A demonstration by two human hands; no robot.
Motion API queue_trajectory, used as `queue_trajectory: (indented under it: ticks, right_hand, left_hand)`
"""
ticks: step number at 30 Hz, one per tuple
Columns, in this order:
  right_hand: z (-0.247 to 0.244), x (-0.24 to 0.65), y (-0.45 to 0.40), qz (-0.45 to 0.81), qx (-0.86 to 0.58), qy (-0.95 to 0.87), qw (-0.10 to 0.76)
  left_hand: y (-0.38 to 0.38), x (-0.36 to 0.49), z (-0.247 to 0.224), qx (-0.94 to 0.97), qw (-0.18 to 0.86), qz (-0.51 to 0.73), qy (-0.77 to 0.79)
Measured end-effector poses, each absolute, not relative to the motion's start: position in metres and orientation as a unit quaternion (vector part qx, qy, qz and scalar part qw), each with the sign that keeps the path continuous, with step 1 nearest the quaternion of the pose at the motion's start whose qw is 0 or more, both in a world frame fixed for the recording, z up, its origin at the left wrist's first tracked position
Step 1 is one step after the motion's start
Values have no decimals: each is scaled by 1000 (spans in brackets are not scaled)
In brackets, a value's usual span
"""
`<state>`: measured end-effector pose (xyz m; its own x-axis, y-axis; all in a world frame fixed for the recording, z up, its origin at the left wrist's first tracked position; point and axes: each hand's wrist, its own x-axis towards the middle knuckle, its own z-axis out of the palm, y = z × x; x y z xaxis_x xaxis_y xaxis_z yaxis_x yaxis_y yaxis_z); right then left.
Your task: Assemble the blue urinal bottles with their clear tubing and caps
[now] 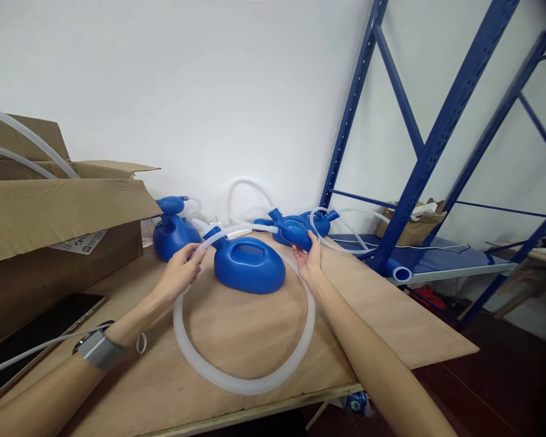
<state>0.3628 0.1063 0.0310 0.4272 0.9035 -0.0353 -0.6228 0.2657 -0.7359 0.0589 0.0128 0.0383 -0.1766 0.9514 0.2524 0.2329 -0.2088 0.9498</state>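
My left hand (185, 268) is closed around a translucent white corrugated hose (250, 386), near the neck of a blue plastic bottle. My right hand (310, 258) grips a blue bulb-shaped plastic head (295, 234) fitted on one end of the hose. Between my hands the blue bottle (249, 276) with a moulded handle rests on the wooden table (391, 328). The hose hangs in a wide loop in front of it. Where the hose's other end goes cannot be made out fully behind my left hand.
A large open cardboard box (64, 212) with hoses sticking out stands at the left. A dark flat device (40, 340) lies before it. More blue bottles (175, 237) with hoses are along the wall. A blue metal rack (428, 152) rises at the right, holding a small carton (407, 227).
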Motion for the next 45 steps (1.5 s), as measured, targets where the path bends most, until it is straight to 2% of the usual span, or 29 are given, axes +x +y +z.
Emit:
queue_trajectory:
  ticks: [14, 25, 34, 45]
  right_hand:
    - [30, 356, 99, 476, -386, -236, 754]
    - [25, 372, 112, 465, -417, -189, 758]
    - [22, 361, 106, 471, -403, -241, 747]
    - [22, 375, 117, 452, -430, -205, 754]
  left_hand:
    - [14, 54, 42, 539, 314, 563, 542]
    - [17, 50, 38, 530, 288, 578, 549]
    - [16, 51, 38, 553, 267, 546, 570]
    - [13, 51, 42, 572, 227, 503, 607]
